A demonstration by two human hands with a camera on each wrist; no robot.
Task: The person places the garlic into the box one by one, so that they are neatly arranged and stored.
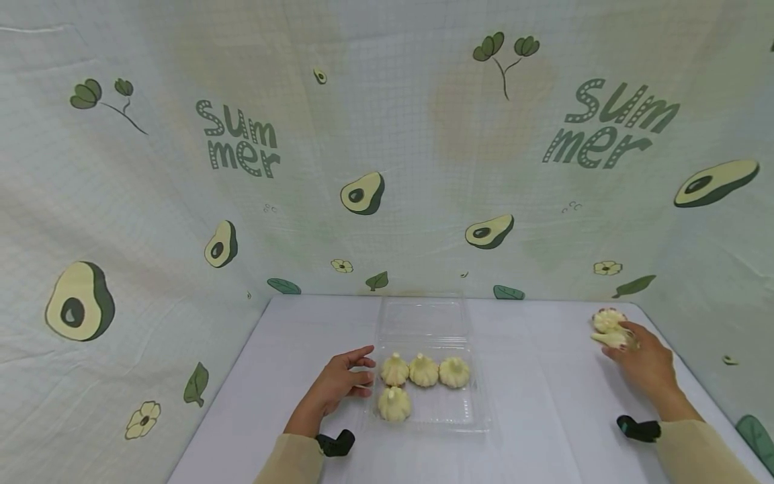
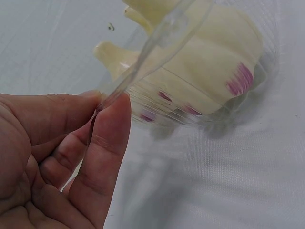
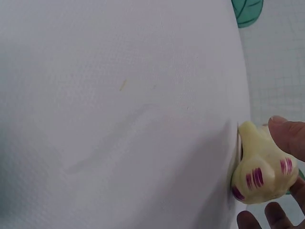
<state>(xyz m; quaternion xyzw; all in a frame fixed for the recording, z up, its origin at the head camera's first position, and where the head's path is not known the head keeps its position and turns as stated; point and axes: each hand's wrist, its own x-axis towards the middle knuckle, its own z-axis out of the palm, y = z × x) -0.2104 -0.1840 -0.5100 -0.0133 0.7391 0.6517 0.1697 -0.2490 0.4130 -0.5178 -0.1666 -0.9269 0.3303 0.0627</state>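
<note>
A clear plastic clamshell box (image 1: 444,407) lies with its lid folded back, holding several pale garlic bulbs (image 1: 423,370), a row along the back and one in front at the left. My left hand (image 1: 340,382) pinches the box's left rim between thumb and fingers (image 2: 112,124), close beside the bulbs. Far to the right, my right hand (image 1: 650,366) grips a garlic bulb (image 3: 264,167) with purple streaks, its thumb on one side and fingers around the other. Just behind it sits another garlic bulb (image 1: 607,319).
The table (image 1: 544,390) has a white cover, and its right edge runs close by the right hand. A cloth (image 1: 423,134) printed with avocados and leaves hangs behind and along both sides. The open lid (image 1: 423,319) lies toward the table's back edge.
</note>
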